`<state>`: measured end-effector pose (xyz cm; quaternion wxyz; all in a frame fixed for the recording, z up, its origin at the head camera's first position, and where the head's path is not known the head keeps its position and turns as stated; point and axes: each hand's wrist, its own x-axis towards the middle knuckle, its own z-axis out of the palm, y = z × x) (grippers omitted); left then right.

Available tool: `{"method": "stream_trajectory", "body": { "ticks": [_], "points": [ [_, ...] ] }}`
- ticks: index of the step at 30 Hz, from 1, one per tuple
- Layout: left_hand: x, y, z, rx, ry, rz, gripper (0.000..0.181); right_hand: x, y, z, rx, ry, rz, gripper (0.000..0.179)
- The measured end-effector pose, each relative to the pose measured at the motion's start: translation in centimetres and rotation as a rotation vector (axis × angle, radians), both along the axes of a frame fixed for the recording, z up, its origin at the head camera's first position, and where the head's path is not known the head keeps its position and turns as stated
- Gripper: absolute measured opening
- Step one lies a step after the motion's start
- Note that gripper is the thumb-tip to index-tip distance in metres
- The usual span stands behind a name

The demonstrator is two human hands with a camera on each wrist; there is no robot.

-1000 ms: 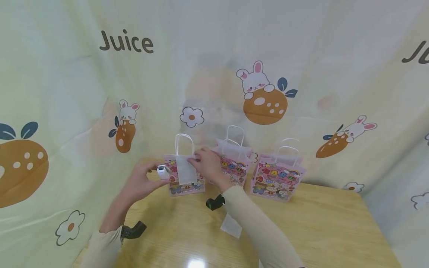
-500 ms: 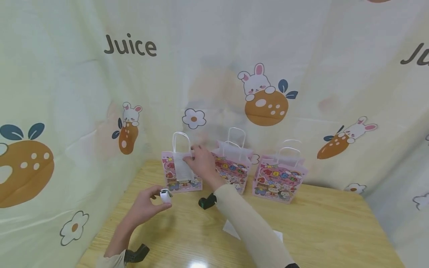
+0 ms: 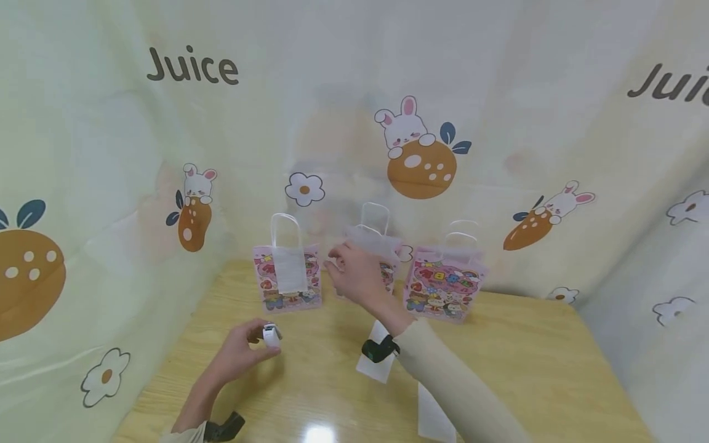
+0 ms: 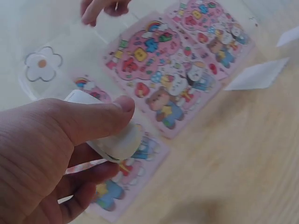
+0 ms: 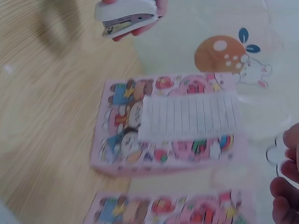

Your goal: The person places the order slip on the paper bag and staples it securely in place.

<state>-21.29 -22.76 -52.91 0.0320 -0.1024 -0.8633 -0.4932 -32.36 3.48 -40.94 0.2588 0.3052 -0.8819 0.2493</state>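
Note:
My left hand grips a small white stapler between thumb and fingers, low over the table before the left bag. In the right wrist view the open side of the stapler shows. My right hand is in the air before the middle gift bag, fingers loosely bent, with nothing seen in them. On the front of the left pink gift bag hangs a white lined paper slip, upper end at the bag's top edge. What fixes it there cannot be made out.
A third pink cartoon gift bag with white handles stands to the right. Two white paper slips lie on the wooden table: one slip near the right wrist, another slip nearer me. A printed curtain hangs behind the bags.
My right hand has let go of the paper slip and moved right, away from the left bag. The left hand has drawn the stapler back from the bag and lowered it.

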Motion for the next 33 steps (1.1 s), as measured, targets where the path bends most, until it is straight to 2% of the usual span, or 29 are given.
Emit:
{"method": "stream_trajectory", "body": {
  "ticks": [3,6,13,20,24,27,33],
  "points": [
    [0.2,0.7,-0.8,-0.005,-0.025,-0.03,0.041,0.5,2.5,-0.6,0.01,0.023,0.046,0.007],
    [0.2,1.0,-1.3,0.001,-0.047,-0.054,0.045,0.9,4.6,-1.4,0.009,-0.01,0.059,0.004],
    [0.6,1.9,-2.1,0.061,-0.106,-0.081,0.047,2.2,9.4,-4.9,0.071,-0.279,-0.015,0.005],
    [1.2,2.6,-3.0,0.052,-0.112,-0.115,0.042,2.9,12.8,-10.3,0.105,-0.495,-0.148,0.02],
    [1.3,2.8,-3.2,0.042,-0.114,-0.126,0.042,2.7,14.1,-13.7,0.107,-0.528,-0.241,0.032],
    [1.4,2.9,-3.4,0.044,-0.12,-0.135,0.043,2.7,14.8,-15.6,0.077,-0.545,-0.294,0.038],
    [1.9,3.1,-3.5,0.031,-0.12,-0.161,0.038,2.7,15.4,-17.5,-0.019,-0.578,-0.332,0.039]
  ]
}}
